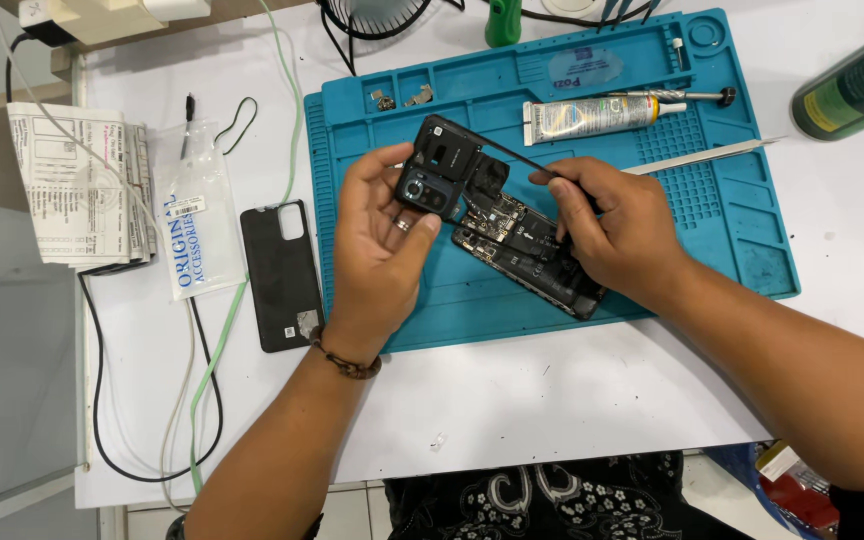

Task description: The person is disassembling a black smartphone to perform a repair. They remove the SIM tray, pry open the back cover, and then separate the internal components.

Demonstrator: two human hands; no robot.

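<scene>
- Left hand (377, 240) is gripping a black camera-module cover (444, 168), thumb under its near edge w/ fingers curled round the left side; the piece is tilting up, lifted off the phone.
- Opened phone (530, 255) is lying diagonally on the blue work mat (732, 230), internals facing up, far end by the left thumb, near end running right under the right hand.
- Right hand (617, 225) is pinching a thin black pry tool (517, 157), fingers closed on it; the tool's tip is reaching left to the cover's far-right corner, touching or just beside it, can't tell which.
- Cover is sitting btwn both hands, just above the phone's camera end.
- Black back cover (282, 275) is lying flat on the white table (552, 400), left of the mat, just beside the left wrist.
- Glue tube (592, 115) is resting at the far side of the mat; metal tweezers (702, 155) are lying just near of it, right of the right hand.
- Clear accessory bag (197, 215) and folded paper (77, 180) are sitting far left, w/ cables (97, 400) looping round them.
- Green cylinder (852, 85) is at the far right corner.
</scene>
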